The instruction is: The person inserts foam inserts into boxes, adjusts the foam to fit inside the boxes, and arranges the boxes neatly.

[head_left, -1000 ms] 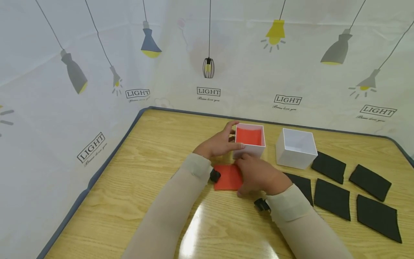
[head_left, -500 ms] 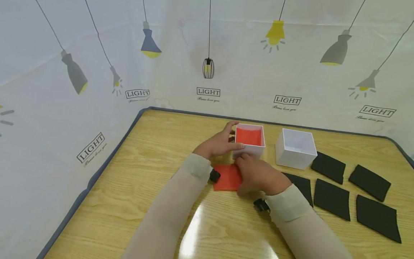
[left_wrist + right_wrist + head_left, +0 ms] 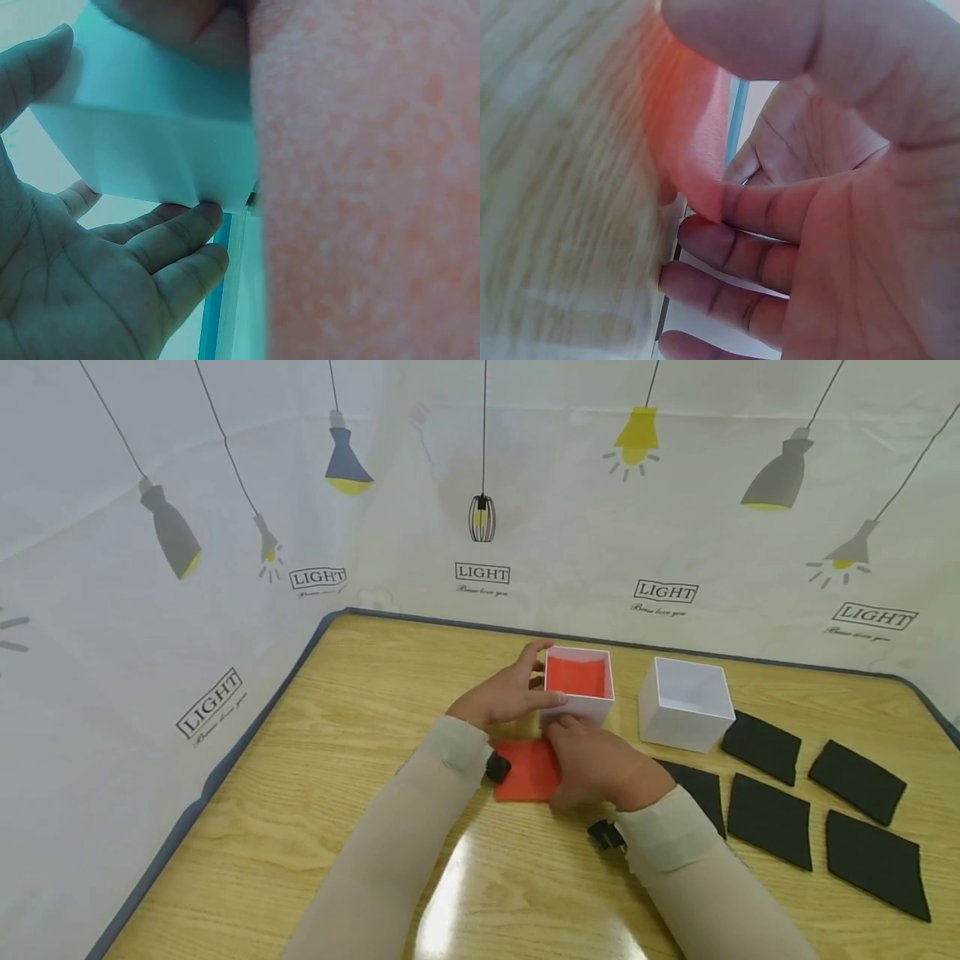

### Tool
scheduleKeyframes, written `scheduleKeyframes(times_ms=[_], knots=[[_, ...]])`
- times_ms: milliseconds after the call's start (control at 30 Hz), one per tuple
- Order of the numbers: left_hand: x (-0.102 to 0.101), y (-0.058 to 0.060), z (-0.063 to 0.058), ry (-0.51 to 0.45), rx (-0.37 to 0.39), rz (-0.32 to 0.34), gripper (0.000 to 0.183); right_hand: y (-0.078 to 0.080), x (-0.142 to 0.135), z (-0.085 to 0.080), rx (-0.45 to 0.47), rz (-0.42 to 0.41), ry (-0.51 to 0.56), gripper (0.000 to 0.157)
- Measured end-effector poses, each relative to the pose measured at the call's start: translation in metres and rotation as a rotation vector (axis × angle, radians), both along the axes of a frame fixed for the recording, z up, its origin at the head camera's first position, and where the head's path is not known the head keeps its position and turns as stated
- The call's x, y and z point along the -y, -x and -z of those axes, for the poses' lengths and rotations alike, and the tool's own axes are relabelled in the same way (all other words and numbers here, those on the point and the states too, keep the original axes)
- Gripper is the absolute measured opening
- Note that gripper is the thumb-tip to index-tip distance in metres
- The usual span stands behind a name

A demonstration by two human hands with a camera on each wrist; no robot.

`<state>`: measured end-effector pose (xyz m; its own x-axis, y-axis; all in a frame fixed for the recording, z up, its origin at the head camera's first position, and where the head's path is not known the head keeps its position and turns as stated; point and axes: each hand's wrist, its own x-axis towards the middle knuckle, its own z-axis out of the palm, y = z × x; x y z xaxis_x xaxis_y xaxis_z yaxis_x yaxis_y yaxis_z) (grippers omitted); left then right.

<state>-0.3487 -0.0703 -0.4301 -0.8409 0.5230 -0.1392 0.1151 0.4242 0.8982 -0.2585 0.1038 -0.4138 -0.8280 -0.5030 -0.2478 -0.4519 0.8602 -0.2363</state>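
In the head view my left hand (image 3: 502, 695) grips the left side of a white square box (image 3: 588, 710), thumb at its near side and fingers at the left and back. A red piece (image 3: 576, 677) lies inside that box. The left wrist view has fingertips against the white wall (image 3: 150, 157). Just in front of the box, my right hand (image 3: 600, 764) holds a red square sheet (image 3: 525, 772) on the table, spanning it between thumb and fingers. From the right wrist, the sheet (image 3: 697, 124) looks bent up from the wood near the fingertips.
A second white box (image 3: 682, 722) stands to the right, its visible inside white. Several black square sheets (image 3: 770, 818) are spread over the right of the wooden table (image 3: 337, 777). A printed curtain (image 3: 562, 527) rises behind the table's dark blue edge.
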Motion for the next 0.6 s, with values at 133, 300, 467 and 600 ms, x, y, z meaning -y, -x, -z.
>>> scheduleKeyframes(times_ms=[133,300,467,600], knots=[[0.0000,0.0001,0.0006,-0.001,0.003,-0.001,0.095,0.0003,0.0001,0.0008,-0.007,-0.004,0.003,0.079],[-0.0001,-0.0003,0.0005,-0.012,0.010,0.003,0.095,0.0013,-0.0001,0.0004,-0.003,-0.015,0.029,0.069],[0.0000,-0.0002,0.0005,-0.015,0.010,-0.001,0.093,0.0031,-0.0013,0.0000,0.021,-0.025,0.076,0.064],[0.0005,-0.0003,0.0007,-0.018,0.015,-0.003,0.094,0.0043,-0.0028,-0.0004,0.028,-0.048,0.119,0.061]])
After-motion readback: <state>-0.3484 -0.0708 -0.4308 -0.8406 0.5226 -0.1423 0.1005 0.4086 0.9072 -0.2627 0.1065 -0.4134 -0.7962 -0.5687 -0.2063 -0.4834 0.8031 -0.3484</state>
